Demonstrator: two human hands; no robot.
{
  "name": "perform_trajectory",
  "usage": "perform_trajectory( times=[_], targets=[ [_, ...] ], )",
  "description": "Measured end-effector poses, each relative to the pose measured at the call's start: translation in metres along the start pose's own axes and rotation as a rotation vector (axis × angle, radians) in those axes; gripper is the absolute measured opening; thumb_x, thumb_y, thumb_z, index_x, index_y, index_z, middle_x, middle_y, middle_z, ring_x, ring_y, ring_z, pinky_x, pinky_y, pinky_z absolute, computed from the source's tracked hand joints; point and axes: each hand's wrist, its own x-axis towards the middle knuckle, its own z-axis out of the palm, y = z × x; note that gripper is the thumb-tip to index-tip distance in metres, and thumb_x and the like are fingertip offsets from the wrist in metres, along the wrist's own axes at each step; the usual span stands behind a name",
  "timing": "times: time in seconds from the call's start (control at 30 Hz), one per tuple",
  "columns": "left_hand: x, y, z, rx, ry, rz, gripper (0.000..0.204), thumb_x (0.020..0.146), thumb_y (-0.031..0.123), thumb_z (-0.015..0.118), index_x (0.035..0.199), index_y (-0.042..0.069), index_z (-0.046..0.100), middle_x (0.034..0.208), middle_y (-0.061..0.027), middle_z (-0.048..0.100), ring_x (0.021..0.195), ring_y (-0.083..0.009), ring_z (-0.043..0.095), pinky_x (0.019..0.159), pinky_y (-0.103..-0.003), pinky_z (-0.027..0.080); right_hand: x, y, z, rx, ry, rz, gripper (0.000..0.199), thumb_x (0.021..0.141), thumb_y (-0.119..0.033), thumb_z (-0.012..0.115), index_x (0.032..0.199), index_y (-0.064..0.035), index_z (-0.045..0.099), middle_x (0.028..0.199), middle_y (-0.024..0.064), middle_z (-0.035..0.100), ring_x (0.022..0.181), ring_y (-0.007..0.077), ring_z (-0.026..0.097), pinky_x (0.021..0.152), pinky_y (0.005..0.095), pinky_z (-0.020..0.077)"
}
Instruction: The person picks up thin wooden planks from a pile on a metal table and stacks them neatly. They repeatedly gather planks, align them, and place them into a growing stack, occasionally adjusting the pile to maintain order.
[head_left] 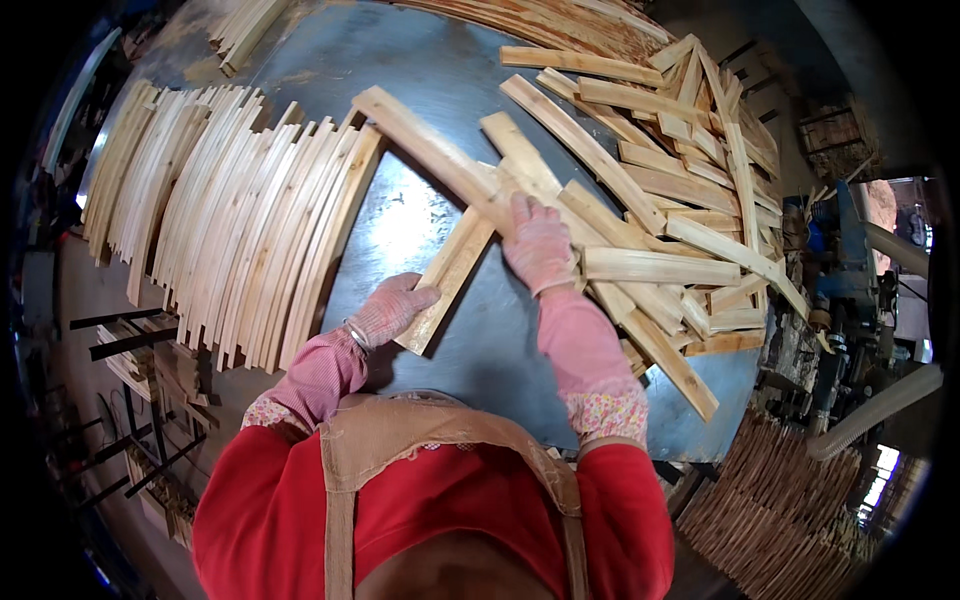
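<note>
My left hand (pixel 393 308), in a pale glove, grips the near end of a short wooden slat (pixel 450 280) that slants away over the table. The slat's far end lies under a longer wooden slat (pixel 425 145). On that longer slat's near end my gloved right hand (pixel 540 243) is closed, its fingers partly hidden against the wood. More loose slats cross beneath and beside the right hand, among them a pale one (pixel 660 266) just to its right.
To the left, many slats stand side by side in a tight row (pixel 240 215). A jumbled heap of slats (pixel 690 185) covers the table's right side. The blue-grey metal tabletop (pixel 400 210) shows between them. Bundled thin sticks (pixel 770 490) and machinery with a hose (pixel 880 410) stand at right.
</note>
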Motion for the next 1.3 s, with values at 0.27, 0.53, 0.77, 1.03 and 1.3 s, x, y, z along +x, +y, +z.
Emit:
perform_trajectory(
  times=[0.27,0.53,0.77,1.03,1.3],
  targets=[
    [-0.081,-0.126,-0.069,0.587,0.407,0.157,0.043,0.098,0.039,0.070,0.122,0.003,0.069,0.124,-0.0223,0.068,0.111,-0.0430,0.066,0.097,-0.050,0.052,0.045,-0.024,-0.016,0.673,-0.262,0.539,0.045,0.091,-0.039,0.076,0.122,-0.0058,0.072,0.100,0.0156,0.076,0.091,0.0317,0.074,0.086,0.0442,0.0588],
    [-0.097,-0.143,-0.089,0.752,0.627,0.245,0.058,0.094,0.032,0.073,0.145,0.012,0.055,0.150,-0.0185,0.053,0.137,-0.0424,0.051,0.113,-0.055,0.042,-0.055,-0.270,0.076,0.648,-0.608,0.066,0.060,0.104,-0.052,0.055,0.137,-0.0009,0.060,0.116,0.0276,0.075,0.110,0.0442,0.072,0.099,0.0534,0.0546],
    [-0.092,-0.170,-0.092,1.105,0.500,0.212,0.078,0.090,0.035,0.074,0.161,0.015,0.046,0.169,-0.0164,0.037,0.157,-0.0383,0.031,0.131,-0.053,0.021,-0.076,-0.137,0.132,0.891,-0.121,0.095,0.064,0.101,-0.060,0.056,0.134,-0.0057,0.061,0.112,0.0218,0.070,0.104,0.0370,0.067,0.093,0.0508,0.0501],
    [-0.045,-0.106,-0.048,0.919,0.485,0.500,0.063,0.087,0.025,0.079,0.145,0.006,0.060,0.156,-0.0219,0.051,0.145,-0.0440,0.046,0.122,-0.052,0.036,-0.078,0.106,0.076,2.384,0.202,0.864,0.060,0.097,-0.073,0.063,0.091,-0.0136,0.062,0.068,0.0047,0.053,0.053,0.0204,0.048,0.049,0.0346,0.0362],
    [0.053,0.041,0.057,0.539,-0.003,0.321,0.078,0.089,0.048,0.076,0.144,-0.004,0.058,0.115,-0.0274,0.075,0.109,-0.0409,0.071,0.099,-0.046,0.053,-0.174,-0.084,0.087,1.519,-0.505,0.254,0.038,0.104,-0.041,0.067,0.113,-0.0049,0.074,0.087,0.0087,0.076,0.083,0.0228,0.074,0.077,0.0373,0.0584]
  ],
)
